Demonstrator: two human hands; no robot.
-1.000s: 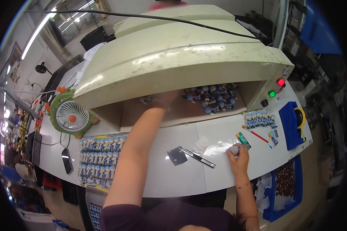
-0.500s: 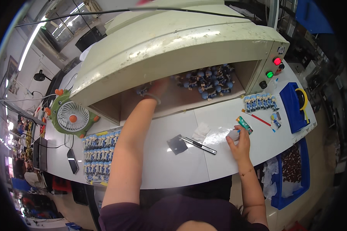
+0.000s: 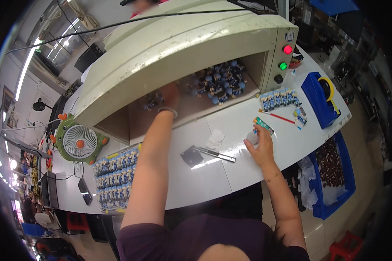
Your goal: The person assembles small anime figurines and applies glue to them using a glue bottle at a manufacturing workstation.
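Observation:
My left hand (image 3: 170, 98) is deep inside the opening of a cream metal cabinet (image 3: 183, 54), next to a few small figurines (image 3: 153, 101) with blue caps. Motion smears its fingers, and I cannot make out whether they hold anything. My right hand (image 3: 262, 147) is just above the white table, fingers curled round a small whitish rounded thing (image 3: 251, 138) with a bit of blue at its top. Beside those fingertips lies a green tube (image 3: 264, 125). A heap of blue-capped figurines (image 3: 220, 82) fills the right part of the cabinet.
A row of figurines (image 3: 278, 99), a red-handled brush (image 3: 281, 118) and a blue bin (image 3: 320, 100) are at right. A tweezers-like tool (image 3: 215, 154), dark square (image 3: 190, 156) and tissue (image 3: 215, 139) lie mid-table. At left are a green fan (image 3: 80, 142), figurine tray (image 3: 115, 178) and phone (image 3: 84, 192).
The whole view has shifted and turned slightly. My left hand stays inside the cabinet near the few figurines. My right hand still holds the whitish thing, its fingers now closer to the green tube.

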